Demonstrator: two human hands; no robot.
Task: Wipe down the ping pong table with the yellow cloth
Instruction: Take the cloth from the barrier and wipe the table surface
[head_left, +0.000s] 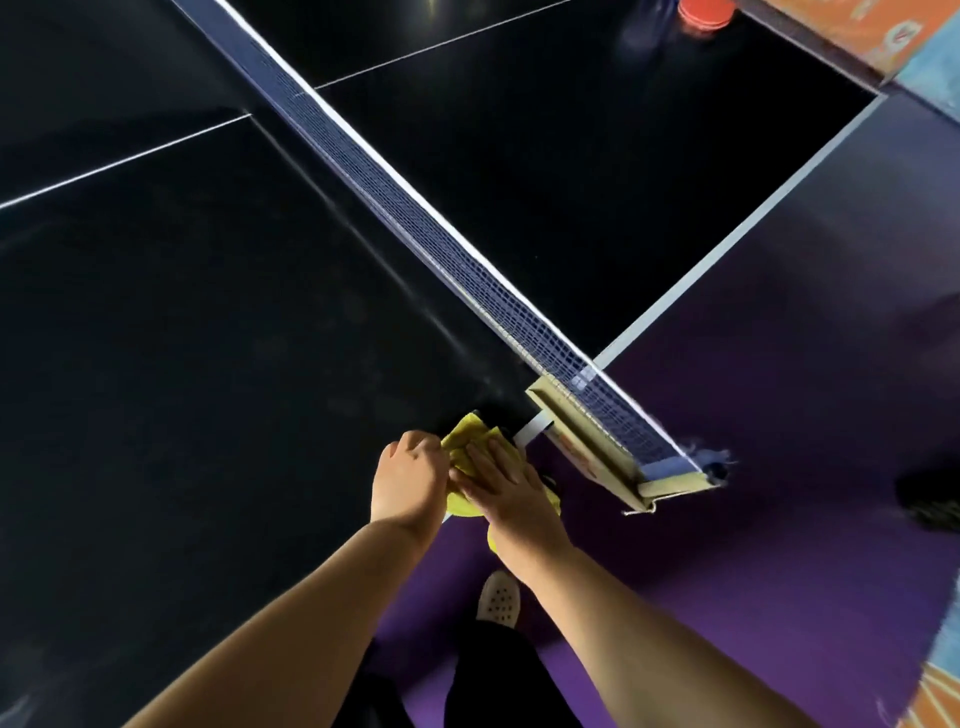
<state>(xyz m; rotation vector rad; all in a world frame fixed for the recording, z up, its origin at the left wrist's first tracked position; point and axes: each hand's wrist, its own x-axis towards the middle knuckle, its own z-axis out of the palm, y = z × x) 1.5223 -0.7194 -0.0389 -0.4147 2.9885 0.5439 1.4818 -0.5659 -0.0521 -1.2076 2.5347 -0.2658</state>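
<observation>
The soft, light yellow cloth (464, 440) lies bunched at the near edge of the desk (208, 364) by the net (467, 270), left grip (410, 478) curled on its side, right grip (506, 488) flat on top; best held by a fold.

There is one view only, a wide-angle camera worn on the head and looking forward and steeply down. It stands at the long side of the dark surface (208, 312), right beside the net clamp (571, 431), so the net (415, 208) runs away from lower right to upper left across the frame. The lens sits near. Both forearms reach in from the bottom edge, and the left grip (410, 473) and right grip (511, 493) meet at the yellow cloth (460, 441) just below the middle. Straight down it takes in the purple floor (727, 415) and a pale shoe (498, 597) — at the top right it reaches the far end of the surface.
</observation>
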